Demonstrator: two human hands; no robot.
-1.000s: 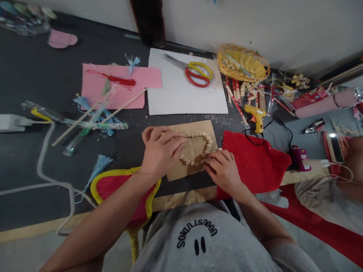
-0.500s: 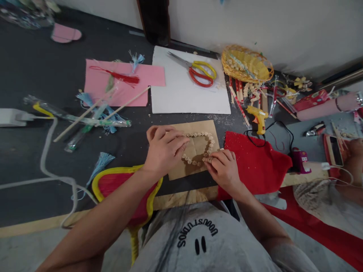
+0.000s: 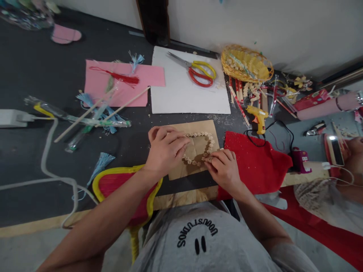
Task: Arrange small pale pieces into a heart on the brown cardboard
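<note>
A loop of small beige flower-like pieces (image 3: 210, 142), roughly heart-shaped, is over a square of brown paper (image 3: 211, 126). My left hand (image 3: 167, 149) is closed at the loop's left side, its fingertips pinched together and hiding that part. At the lower right of the loop, my right hand (image 3: 222, 166) pinches the strand between thumb and forefinger. Just right of that hand spreads a red cloth (image 3: 255, 162) with pale crumbs on it. A fan-shaped red piece with yellow trim (image 3: 121, 181) lies under my left forearm.
Scissors (image 3: 198, 71) rest on a white board (image 3: 181, 98). To the right are a yellow glue gun (image 3: 258, 118) with its cord and a wicker basket (image 3: 246, 62). Sticks, blue tassels (image 3: 102, 163) and pink sheets (image 3: 127, 96) lie left. Another person's arm (image 3: 354, 155) is beside a phone (image 3: 334, 149).
My hands and the loop stay almost still. At the far right, the phone's screen shows a brighter spot, and the other person's arm has shifted slightly.
</note>
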